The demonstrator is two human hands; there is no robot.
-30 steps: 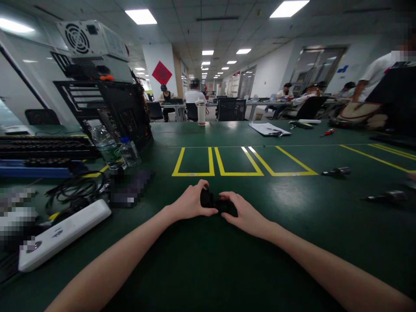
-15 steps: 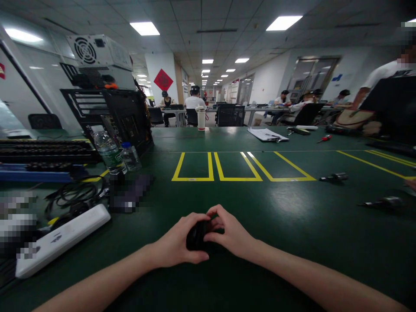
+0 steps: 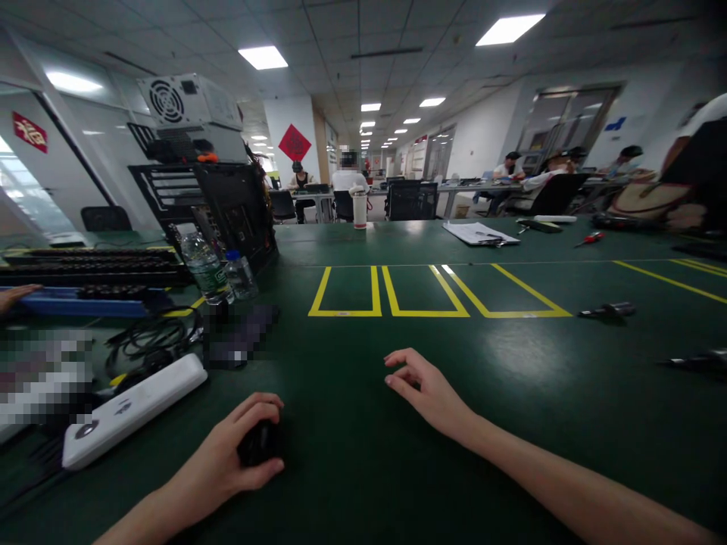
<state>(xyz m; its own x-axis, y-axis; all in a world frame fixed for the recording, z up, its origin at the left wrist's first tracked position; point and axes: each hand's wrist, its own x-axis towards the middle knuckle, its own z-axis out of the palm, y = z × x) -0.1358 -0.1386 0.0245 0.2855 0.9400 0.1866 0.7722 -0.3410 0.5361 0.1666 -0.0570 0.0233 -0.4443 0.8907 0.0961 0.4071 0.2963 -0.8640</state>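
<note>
My left hand [image 3: 235, 450] is closed round a small black rounded object [image 3: 258, 443] low on the green table [image 3: 352, 454], near the front left. My right hand [image 3: 423, 386] hovers over the table's middle with nothing in it, fingers loosely curled and apart. The two hands are well apart. What the black object is I cannot make out; most of it is covered by my fingers.
A white power strip [image 3: 133, 409] and tangled black cables [image 3: 151, 341] lie at the left, with two water bottles [image 3: 207, 269] and an open computer case [image 3: 210, 204] behind. Yellow taped boxes [image 3: 391, 291] mark the table's middle. Black tools [image 3: 607, 309] lie at the right. People sit at far desks.
Both hands held the black object together at the centre. Now my right hand has let go and my left hand has carried the object down and to the left.
</note>
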